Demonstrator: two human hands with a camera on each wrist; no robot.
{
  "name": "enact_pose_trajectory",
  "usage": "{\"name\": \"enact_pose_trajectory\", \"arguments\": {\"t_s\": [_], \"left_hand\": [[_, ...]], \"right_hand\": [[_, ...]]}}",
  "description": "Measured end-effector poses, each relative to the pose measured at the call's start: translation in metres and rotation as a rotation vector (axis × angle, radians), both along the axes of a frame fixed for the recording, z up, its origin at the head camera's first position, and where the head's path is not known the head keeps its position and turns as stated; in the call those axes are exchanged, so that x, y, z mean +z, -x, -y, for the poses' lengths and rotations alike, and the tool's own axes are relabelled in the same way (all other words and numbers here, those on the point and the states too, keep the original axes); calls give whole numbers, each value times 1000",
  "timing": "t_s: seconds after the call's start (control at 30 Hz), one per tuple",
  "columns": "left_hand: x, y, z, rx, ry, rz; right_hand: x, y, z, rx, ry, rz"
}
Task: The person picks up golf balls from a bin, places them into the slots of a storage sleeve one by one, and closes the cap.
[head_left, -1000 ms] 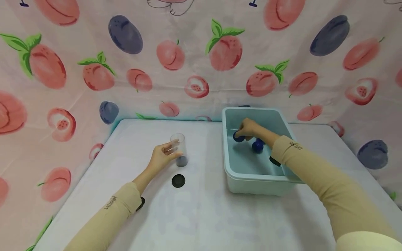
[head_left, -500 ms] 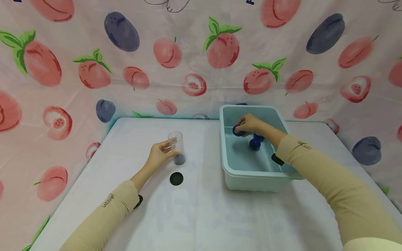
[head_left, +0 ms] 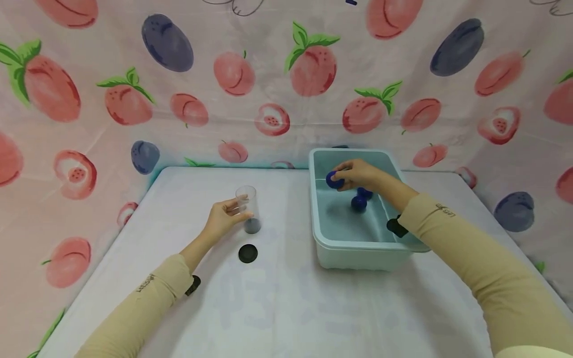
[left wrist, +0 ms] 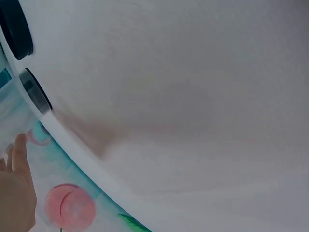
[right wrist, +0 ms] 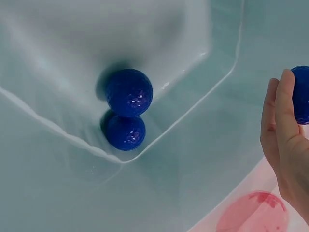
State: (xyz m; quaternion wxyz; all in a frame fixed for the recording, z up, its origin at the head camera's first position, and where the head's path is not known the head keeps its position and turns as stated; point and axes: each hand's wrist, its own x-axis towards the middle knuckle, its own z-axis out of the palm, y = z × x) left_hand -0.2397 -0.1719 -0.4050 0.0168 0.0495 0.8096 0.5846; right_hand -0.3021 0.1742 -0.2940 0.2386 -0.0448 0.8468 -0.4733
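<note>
My left hand [head_left: 222,219] grips a clear tube-shaped container [head_left: 247,201] with a dark bottom, which stands upright on the table. Its dark end [left wrist: 35,90] and my fingers also show in the left wrist view. A round black lid [head_left: 248,253] lies just in front of it. Over the pale blue-green plastic bin, my right hand [head_left: 360,175] pinches a dimpled blue golf ball [head_left: 334,180] between thumb and fingers. Below, in a corner of the bin, two more blue golf balls [right wrist: 129,93] sit against each other, seen in the right wrist view.
The plastic bin [head_left: 318,219] stands on the right half of the white-covered table [head_left: 277,308]. Its raised walls surround the balls. Behind and beside the table hangs a fruit-print cloth [head_left: 273,64].
My right hand has lifted the pinched golf ball a little up from the bin's floor. My left hand keeps its grip on the clear container. The whole head view has shifted slightly.
</note>
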Motion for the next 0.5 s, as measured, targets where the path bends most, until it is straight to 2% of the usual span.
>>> {"name": "enact_pose_trajectory", "arguments": {"t_s": [0.23, 0.37, 0.5], "left_hand": [[6, 1, -3, 14, 20, 7], [11, 4, -11, -7, 49, -31], [22, 7, -25, -35, 54, -81]], "right_hand": [[9, -4, 0, -10, 94, 37], [12, -9, -2, -17, 142, 59], [16, -12, -2, -31, 206, 76]]}}
